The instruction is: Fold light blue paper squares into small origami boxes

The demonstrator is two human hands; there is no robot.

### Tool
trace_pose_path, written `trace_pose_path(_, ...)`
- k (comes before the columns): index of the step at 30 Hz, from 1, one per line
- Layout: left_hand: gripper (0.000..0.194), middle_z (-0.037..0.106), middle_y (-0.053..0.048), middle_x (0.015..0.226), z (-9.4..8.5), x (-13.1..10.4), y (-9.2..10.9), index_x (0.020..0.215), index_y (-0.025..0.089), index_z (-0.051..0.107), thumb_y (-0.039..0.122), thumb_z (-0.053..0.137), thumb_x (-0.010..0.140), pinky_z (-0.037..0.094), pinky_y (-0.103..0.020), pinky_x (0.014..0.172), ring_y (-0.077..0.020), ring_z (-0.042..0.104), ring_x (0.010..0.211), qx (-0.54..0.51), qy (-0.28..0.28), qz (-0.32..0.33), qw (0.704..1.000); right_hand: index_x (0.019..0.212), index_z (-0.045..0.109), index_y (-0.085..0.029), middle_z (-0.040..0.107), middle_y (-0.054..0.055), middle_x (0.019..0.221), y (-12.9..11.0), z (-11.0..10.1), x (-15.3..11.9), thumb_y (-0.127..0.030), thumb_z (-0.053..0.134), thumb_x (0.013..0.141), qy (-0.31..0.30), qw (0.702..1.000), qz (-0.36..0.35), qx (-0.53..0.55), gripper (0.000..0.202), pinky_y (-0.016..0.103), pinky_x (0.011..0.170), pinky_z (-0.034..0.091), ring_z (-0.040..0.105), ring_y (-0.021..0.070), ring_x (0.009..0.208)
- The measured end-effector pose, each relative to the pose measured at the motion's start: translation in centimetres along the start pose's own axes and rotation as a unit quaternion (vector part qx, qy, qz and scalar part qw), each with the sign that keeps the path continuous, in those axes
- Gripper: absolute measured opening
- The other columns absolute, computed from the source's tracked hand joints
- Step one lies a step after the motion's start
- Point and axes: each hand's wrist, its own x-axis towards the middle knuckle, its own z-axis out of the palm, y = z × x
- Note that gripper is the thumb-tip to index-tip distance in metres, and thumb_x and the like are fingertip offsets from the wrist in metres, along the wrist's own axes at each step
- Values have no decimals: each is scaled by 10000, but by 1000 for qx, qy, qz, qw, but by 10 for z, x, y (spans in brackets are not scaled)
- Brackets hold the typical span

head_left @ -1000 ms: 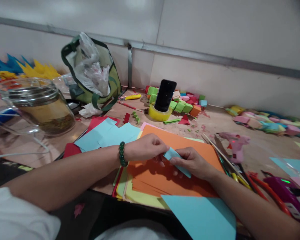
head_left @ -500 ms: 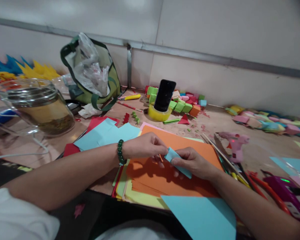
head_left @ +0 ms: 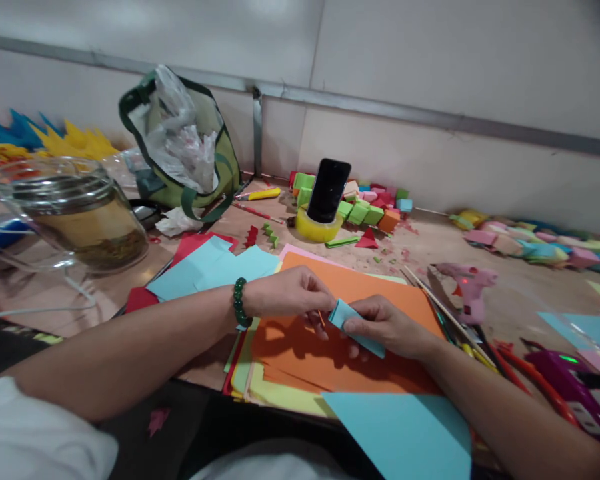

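A narrow folded strip of light blue paper (head_left: 353,321) is held above a stack of orange sheets (head_left: 295,360). My right hand (head_left: 393,327) grips it with the thumb on top and the fingers underneath. At the strip's upper left end, my left hand (head_left: 300,293) has thumb and forefinger closed in a pinch on the folded edge; its other fingers curl below. Another blue sheet (head_left: 405,427) overhangs the front table edge beneath my right forearm. Cut blue pieces (head_left: 205,270) lie on red paper behind my left wrist.
A phone (head_left: 329,190) leans in a yellow tape roll (head_left: 316,227) before folded paper blocks (head_left: 370,212). On the right are a pink glue gun (head_left: 473,287), orange-handled pliers (head_left: 540,380) and a purple power strip (head_left: 575,393). A glass jar (head_left: 90,220) and green bag (head_left: 225,160) stand left.
The strip's end by my left fingers looks flatter and more squarely folded than before. Both hands stay in nearly the same place.
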Motion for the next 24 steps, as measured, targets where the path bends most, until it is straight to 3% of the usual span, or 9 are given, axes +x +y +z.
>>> trace_pose_path(14, 169, 651, -20, 512, 1, 2, -7, 644, 106, 695, 172, 562, 723, 435, -127, 507, -75, 591, 505, 58, 24, -18, 998, 883, 674, -88, 683, 56, 640, -1, 1, -1, -518, 636, 783, -38, 999, 15, -13, 443, 145, 398, 406, 552, 68, 443)
trace_pose_path(24, 155, 613, -8, 530, 6, 3, -10, 583, 108, 643, 206, 608, 699, 464, -151, 498, -94, 618, 490, 36, 58, 12, 998, 753, 647, -113, 710, 55, 629, -3, 2, -2, -458, 679, 761, -31, 999, 34, 18, 347, 167, 420, 473, 611, 100, 448)
